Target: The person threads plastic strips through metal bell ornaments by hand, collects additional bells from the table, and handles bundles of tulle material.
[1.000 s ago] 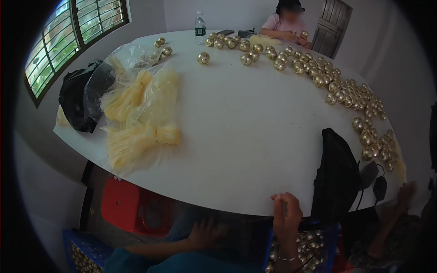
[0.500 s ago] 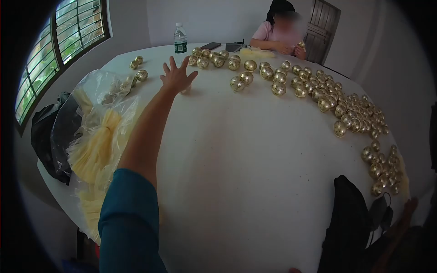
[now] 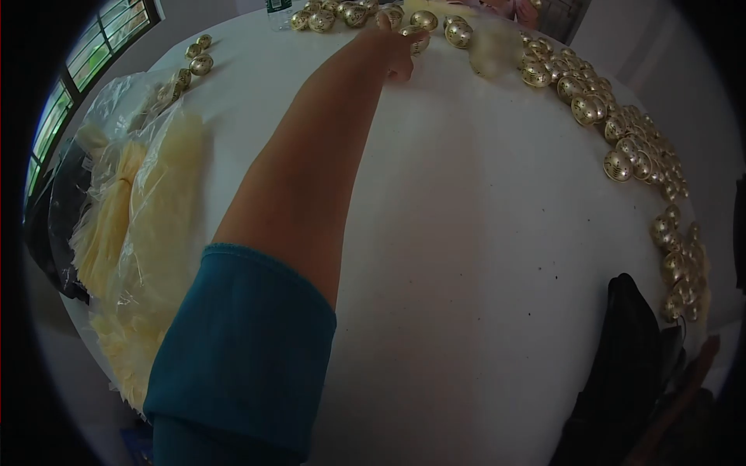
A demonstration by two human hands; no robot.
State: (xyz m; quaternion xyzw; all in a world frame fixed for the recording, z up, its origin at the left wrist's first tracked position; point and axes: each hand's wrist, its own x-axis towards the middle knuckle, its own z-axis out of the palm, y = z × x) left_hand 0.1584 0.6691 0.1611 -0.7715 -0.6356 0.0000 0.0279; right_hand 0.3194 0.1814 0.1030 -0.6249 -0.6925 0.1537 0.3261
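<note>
My left hand (image 3: 396,50) reaches to the far side of the white table (image 3: 435,233), its arm in a rolled teal sleeve. Its fingers are apart, and one stretches over a shiny gold ball (image 3: 417,45) with dark markings. The hand partly hides this ball; whether the fingers press on it is hard to see. More gold balls lie just behind the hand, among them one ball (image 3: 423,20) to its right and a cluster (image 3: 321,20) to its left. My right hand is out of view.
Gold balls (image 3: 641,151) run along the right edge. Clear plastic bags (image 3: 167,202) with a pale yellow tied bundle (image 3: 116,210) lie left. A bottle (image 3: 278,9) stands at the back. A dark object (image 3: 622,342) and part of another person's arm (image 3: 707,357) are at lower right.
My left hand has moved right, from near the bottle to the gold balls in the back middle. The view has tilted down, so the bottle and the person opposite are mostly cut off.
</note>
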